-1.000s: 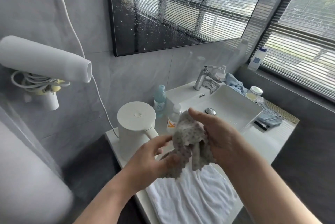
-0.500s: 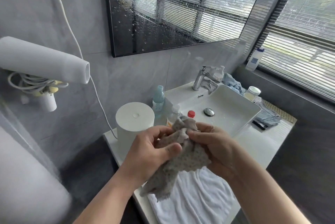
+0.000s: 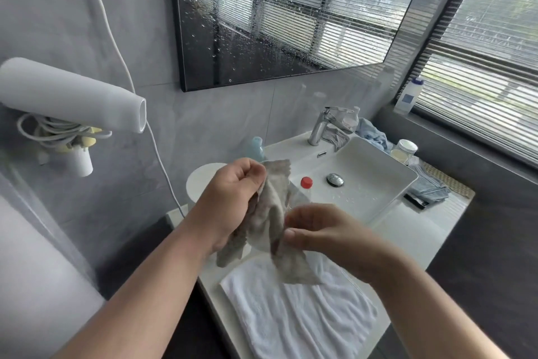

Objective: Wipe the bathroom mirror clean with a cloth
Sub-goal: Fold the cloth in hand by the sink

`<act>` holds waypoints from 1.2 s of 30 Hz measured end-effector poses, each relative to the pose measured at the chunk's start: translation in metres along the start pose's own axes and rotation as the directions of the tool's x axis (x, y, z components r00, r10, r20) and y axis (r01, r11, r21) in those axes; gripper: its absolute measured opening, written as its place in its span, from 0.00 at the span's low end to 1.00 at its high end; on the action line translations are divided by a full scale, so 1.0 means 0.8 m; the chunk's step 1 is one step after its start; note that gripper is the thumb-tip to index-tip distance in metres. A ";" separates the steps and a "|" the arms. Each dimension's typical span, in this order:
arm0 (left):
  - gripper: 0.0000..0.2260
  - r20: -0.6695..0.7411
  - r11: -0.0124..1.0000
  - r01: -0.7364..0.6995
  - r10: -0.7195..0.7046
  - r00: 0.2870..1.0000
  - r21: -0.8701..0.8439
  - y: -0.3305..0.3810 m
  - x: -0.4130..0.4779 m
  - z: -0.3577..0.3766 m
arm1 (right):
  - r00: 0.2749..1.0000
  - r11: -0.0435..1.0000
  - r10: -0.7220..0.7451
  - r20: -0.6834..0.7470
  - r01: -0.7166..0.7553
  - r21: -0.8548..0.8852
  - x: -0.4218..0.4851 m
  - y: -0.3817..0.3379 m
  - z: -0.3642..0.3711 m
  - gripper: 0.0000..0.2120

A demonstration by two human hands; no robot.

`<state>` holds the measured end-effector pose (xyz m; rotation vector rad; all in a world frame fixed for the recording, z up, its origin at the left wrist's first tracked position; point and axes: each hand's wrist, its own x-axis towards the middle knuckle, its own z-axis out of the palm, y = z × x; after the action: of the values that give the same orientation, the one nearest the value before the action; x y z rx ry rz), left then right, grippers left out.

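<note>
We are holding the cloth (image 3: 269, 213) in both hands above a white towel (image 3: 300, 318) at the counter's (image 3: 407, 236) front edge. The left hand (image 3: 233, 192) is fisting the upper corner and the right hand (image 3: 320, 230) is pinching a lower fold. It is hanging limp and thin, so we are judging it light and soft, best bunched into one palm. The mirror (image 3: 291, 18) is sitting up on the wall, droplet-speckled. A red-capped bottle (image 3: 306, 182) and faucet (image 3: 320, 128) are crowding the low reach; higher up, room is looking open.

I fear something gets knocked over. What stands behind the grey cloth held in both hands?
A red-capped bottle, a white round container and a pale blue bottle stand behind the cloth. Cloth and left hand cover most of each, so only their tops show.
</note>
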<state>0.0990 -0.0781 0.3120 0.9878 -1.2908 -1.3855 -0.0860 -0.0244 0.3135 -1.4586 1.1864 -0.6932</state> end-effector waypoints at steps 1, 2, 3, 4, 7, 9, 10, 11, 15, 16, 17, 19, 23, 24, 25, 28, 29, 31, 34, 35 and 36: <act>0.12 0.019 0.999 0.013 -0.012 1.000 -0.035 0.003 0.004 0.004 | 0.999 0.987 -0.042 -0.002 0.042 0.157 0.004 0.003 0.006 0.23; 0.12 0.001 0.996 0.024 -0.024 1.000 -0.090 0.007 0.008 0.006 | 0.997 0.956 -0.069 -0.019 0.072 0.285 0.006 0.003 0.012 0.22; 0.11 -0.042 0.987 0.033 -0.040 0.998 -0.160 0.009 0.014 0.006 | 0.995 0.922 -0.082 -0.058 0.098 0.376 0.008 0.001 0.016 0.20; 0.11 -0.091 0.968 0.041 -0.066 0.994 -0.248 0.007 0.020 0.002 | 0.990 0.894 -0.088 -0.114 0.129 0.429 0.009 -0.003 0.018 0.16; 0.18 -0.037 0.850 0.187 -0.235 0.971 -0.492 -0.026 0.023 -0.006 | 0.970 0.831 -0.100 -0.221 0.204 0.518 0.013 -0.021 0.018 0.11; 0.31 0.144 0.750 0.386 -0.370 0.918 -0.537 -0.058 0.003 0.000 | 0.964 0.796 -0.117 -0.241 0.236 0.558 0.018 -0.031 0.015 0.09; 0.35 0.235 0.709 0.471 -0.411 0.881 -0.525 -0.073 -0.011 0.005 | 0.960 0.792 -0.116 -0.256 0.246 0.560 0.019 -0.035 0.014 0.08; 0.38 0.324 0.675 0.544 -0.437 0.839 -0.498 -0.088 -0.023 0.007 | 0.955 0.798 -0.111 -0.276 0.251 0.548 0.020 -0.037 0.012 0.07; 0.47 0.532 0.642 0.690 -0.475 0.700 -0.334 -0.117 -0.045 -0.003 | 0.912 0.813 -0.113 -0.394 0.313 0.491 0.017 -0.036 -0.001 0.05; 0.47 0.529 0.633 0.685 -0.466 0.709 -0.360 -0.121 -0.043 -0.010 | 0.898 0.813 -0.107 -0.427 0.326 0.482 0.015 -0.036 -0.005 0.05; 0.45 0.516 0.610 0.675 -0.454 0.727 -0.415 -0.124 -0.041 -0.017 | 0.887 0.805 -0.096 -0.453 0.336 0.488 0.012 -0.035 -0.009 0.05; 0.40 0.483 0.524 0.630 -0.405 0.776 -0.573 -0.125 -0.034 -0.029 | 0.874 0.767 -0.073 -0.480 0.357 0.534 0.007 -0.032 -0.015 0.05; 0.40 0.421 0.487 0.478 -0.229 0.878 -0.731 -0.119 -0.021 -0.037 | 0.858 0.727 -0.006 -0.513 0.356 0.587 0.001 -0.026 -0.018 0.06; 0.41 0.440 0.486 0.477 -0.197 0.876 -0.732 -0.122 -0.019 -0.038 | 0.853 0.714 0.013 -0.521 0.357 0.602 0.000 -0.024 -0.018 0.08; 0.41 0.472 0.465 0.494 -0.173 0.865 -0.735 -0.125 -0.017 -0.039 | 0.849 0.700 0.034 -0.528 0.357 0.618 -0.001 -0.023 -0.018 0.09; 0.43 0.492 0.368 0.501 -0.124 0.862 -0.784 -0.125 -0.010 -0.042 | 0.830 0.656 0.089 -0.550 0.367 0.660 -0.002 -0.021 -0.025 0.12; 0.44 0.460 0.348 0.473 -0.124 0.879 -0.809 -0.122 -0.008 -0.042 | 0.825 0.644 0.107 -0.555 0.368 0.670 -0.003 -0.020 -0.028 0.12; 0.43 0.381 0.389 0.396 -0.118 0.917 -0.832 -0.113 -0.007 -0.040 | 0.821 0.618 0.135 -0.555 0.368 0.695 -0.005 -0.018 -0.032 0.13; 0.34 0.332 0.573 0.346 -0.134 0.934 -0.743 -0.097 -0.002 -0.034 | 0.806 0.590 0.175 -0.565 0.374 0.716 -0.009 -0.015 -0.030 0.11; 0.28 0.322 0.653 0.352 -0.171 0.931 -0.671 -0.095 0.000 -0.029 | 0.801 0.579 0.189 -0.569 0.376 0.723 -0.009 -0.014 -0.028 0.11; 0.21 0.287 0.723 0.356 -0.223 0.932 -0.592 -0.093 0.002 -0.023 | 0.798 0.565 0.199 -0.569 0.381 0.732 -0.011 -0.012 -0.026 0.10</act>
<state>0.1079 -0.0851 0.2358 0.5927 -0.6972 -2.0328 -0.1044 -0.0251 0.3297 -0.4585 0.9736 -1.6374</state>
